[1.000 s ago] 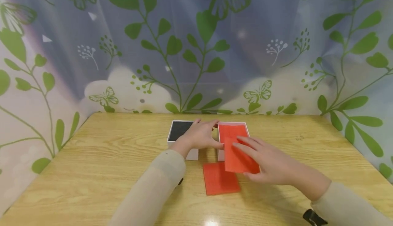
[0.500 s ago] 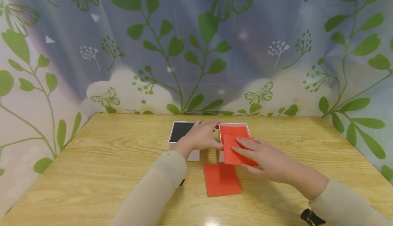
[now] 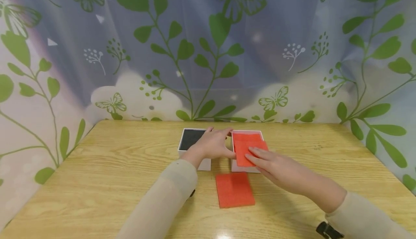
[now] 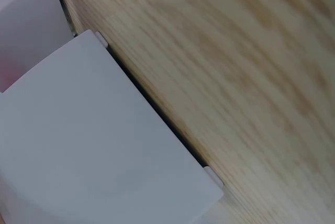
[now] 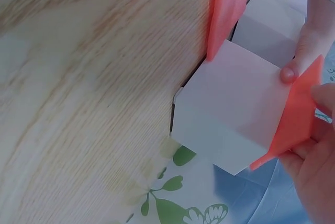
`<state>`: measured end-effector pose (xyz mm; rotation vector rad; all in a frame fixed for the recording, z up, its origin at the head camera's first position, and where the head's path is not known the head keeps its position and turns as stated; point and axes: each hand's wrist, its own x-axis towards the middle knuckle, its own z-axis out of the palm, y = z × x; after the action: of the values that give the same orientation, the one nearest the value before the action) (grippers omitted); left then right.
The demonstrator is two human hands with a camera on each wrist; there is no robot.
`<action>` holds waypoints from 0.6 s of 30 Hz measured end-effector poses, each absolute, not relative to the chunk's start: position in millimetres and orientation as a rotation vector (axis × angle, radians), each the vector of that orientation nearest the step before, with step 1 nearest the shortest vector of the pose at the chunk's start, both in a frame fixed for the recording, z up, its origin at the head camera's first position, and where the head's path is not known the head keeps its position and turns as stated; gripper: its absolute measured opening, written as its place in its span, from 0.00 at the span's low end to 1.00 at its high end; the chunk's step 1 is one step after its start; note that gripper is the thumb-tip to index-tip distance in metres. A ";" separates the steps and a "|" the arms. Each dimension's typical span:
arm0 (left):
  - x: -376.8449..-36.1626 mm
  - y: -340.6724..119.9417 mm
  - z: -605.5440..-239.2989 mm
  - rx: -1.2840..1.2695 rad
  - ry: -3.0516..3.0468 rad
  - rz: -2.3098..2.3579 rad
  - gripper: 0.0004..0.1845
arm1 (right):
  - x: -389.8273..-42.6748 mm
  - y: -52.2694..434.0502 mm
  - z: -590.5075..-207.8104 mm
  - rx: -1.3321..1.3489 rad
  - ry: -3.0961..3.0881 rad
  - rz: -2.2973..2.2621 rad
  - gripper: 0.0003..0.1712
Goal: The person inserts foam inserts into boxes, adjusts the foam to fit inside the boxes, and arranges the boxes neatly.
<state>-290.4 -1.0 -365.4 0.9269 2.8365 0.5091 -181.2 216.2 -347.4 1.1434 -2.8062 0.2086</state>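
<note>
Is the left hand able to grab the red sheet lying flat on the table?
Probably yes. The left hand rests by the boxes, just behind the red sheet, which lies bare on the table with nothing covering it.

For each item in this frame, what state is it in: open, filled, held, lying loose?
Left white box: open, dark inside, left hand resting on it.
Right white box: open, red sheets inside.
Top red sheet: tilted over the right box, held by right hand.
Red sheet on table: flat, loose, untouched.
</note>
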 end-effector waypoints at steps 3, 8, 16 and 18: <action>-290.6 -1.5 -366.2 0.928 2.838 0.508 0.49 | -182.1 215.3 -347.5 1.149 -2.805 0.203 0.27; -289.7 -0.5 -366.6 0.923 2.828 0.521 0.49 | -183.7 216.0 -347.7 1.157 -2.808 0.221 0.26; -289.0 0.3 -365.4 0.911 2.831 0.502 0.49 | -187.2 215.6 -347.3 1.156 -2.842 0.269 0.26; -289.9 0.2 -365.0 0.909 2.835 0.495 0.49 | -188.6 215.8 -346.9 1.158 -2.853 0.287 0.26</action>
<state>-289.9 0.2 -365.0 0.9088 2.8351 0.4946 -188.6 215.8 -346.9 1.1584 -2.8526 0.2872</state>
